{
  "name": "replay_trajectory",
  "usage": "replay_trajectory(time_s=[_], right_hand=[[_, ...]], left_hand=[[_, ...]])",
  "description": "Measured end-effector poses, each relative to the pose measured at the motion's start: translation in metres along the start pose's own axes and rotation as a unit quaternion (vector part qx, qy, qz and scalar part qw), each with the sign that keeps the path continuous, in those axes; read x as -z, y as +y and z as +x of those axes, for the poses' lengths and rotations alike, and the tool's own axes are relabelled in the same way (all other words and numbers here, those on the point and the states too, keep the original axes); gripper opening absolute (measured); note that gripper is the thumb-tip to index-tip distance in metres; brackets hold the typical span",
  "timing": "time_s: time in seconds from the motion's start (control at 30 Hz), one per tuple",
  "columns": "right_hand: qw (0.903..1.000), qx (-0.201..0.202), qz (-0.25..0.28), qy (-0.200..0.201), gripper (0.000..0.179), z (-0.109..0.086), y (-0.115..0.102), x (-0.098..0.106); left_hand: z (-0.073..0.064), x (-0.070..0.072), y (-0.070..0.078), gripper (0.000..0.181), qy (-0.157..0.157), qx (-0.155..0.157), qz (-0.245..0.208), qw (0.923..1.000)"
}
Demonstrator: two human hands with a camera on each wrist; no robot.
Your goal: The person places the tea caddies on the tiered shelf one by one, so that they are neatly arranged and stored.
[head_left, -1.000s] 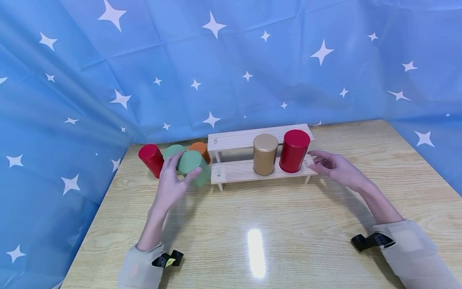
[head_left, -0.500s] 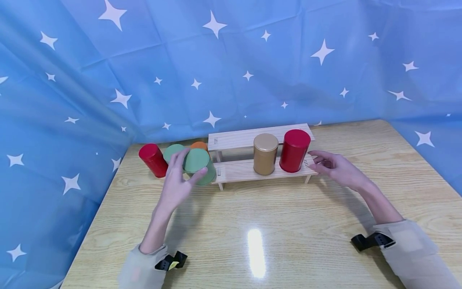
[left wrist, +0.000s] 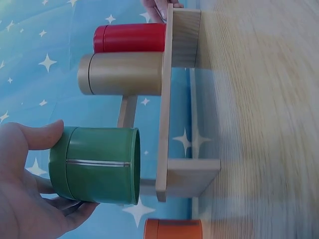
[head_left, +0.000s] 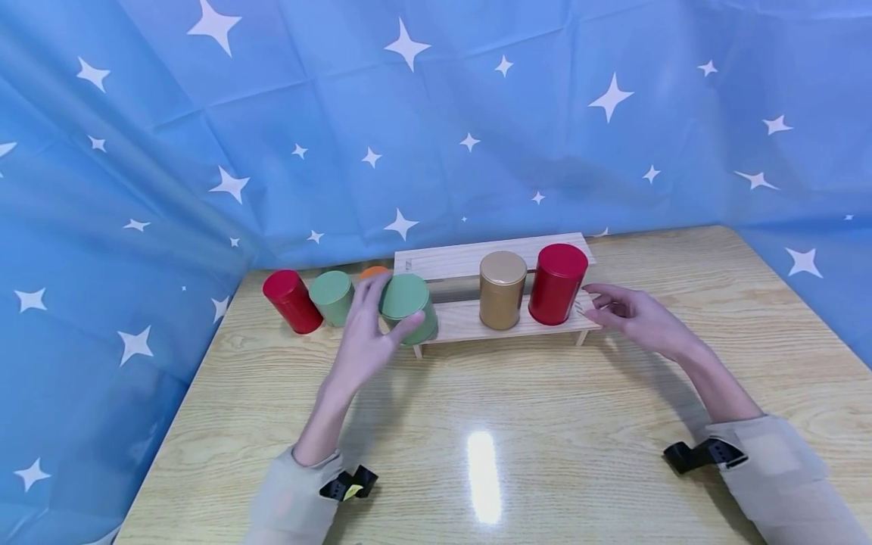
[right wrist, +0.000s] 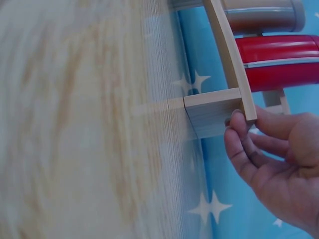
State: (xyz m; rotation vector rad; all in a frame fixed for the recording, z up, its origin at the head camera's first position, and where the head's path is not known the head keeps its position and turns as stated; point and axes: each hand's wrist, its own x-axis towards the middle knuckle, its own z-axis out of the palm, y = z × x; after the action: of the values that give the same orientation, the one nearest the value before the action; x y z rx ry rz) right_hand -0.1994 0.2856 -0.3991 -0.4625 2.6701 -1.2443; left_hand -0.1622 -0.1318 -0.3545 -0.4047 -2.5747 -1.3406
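Observation:
My left hand (head_left: 364, 344) grips a green canister (head_left: 412, 310) between thumb and fingers, above the left end of a two-tier wooden rack's lower shelf (head_left: 456, 324). In the left wrist view a gap shows between the canister's base (left wrist: 135, 167) and the shelf board (left wrist: 164, 124). A gold canister (head_left: 502, 295) and a large red canister (head_left: 557, 288) stand side by side toward the shelf's right end. There my right hand (head_left: 636, 322) pinches the board's edge, thumb on top and fingers underneath, as the right wrist view shows.
Left of the rack on the wooden table (head_left: 545, 424) stand a smaller red canister (head_left: 293, 303), another green canister (head_left: 334, 300) and a partly hidden orange canister (head_left: 373, 271). The rack's upper tier (head_left: 456, 259) rises behind. A blue cloth with white stars (head_left: 436, 113) hangs at the back.
My left hand has carried the green canister rightward, from beside the rack to over the lower shelf's left end. The other green canister has come into fuller view. My right hand stays put.

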Motion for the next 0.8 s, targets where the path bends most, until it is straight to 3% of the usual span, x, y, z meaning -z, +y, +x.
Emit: replay_trajectory(time_s=[0.37,0.8], right_hand=[[0.9999,0.006,0.01,-0.001,0.055,0.0,0.002,0.0],[0.9999,0.003,0.014,-0.003,0.056,0.0,0.002,0.0]], left_hand=[[0.011,-0.026,0.01,0.079,-0.038,0.016,-0.006,0.9991],[0.02,-0.045,0.019,0.079,-0.045,0.042,-0.004,0.9981]])
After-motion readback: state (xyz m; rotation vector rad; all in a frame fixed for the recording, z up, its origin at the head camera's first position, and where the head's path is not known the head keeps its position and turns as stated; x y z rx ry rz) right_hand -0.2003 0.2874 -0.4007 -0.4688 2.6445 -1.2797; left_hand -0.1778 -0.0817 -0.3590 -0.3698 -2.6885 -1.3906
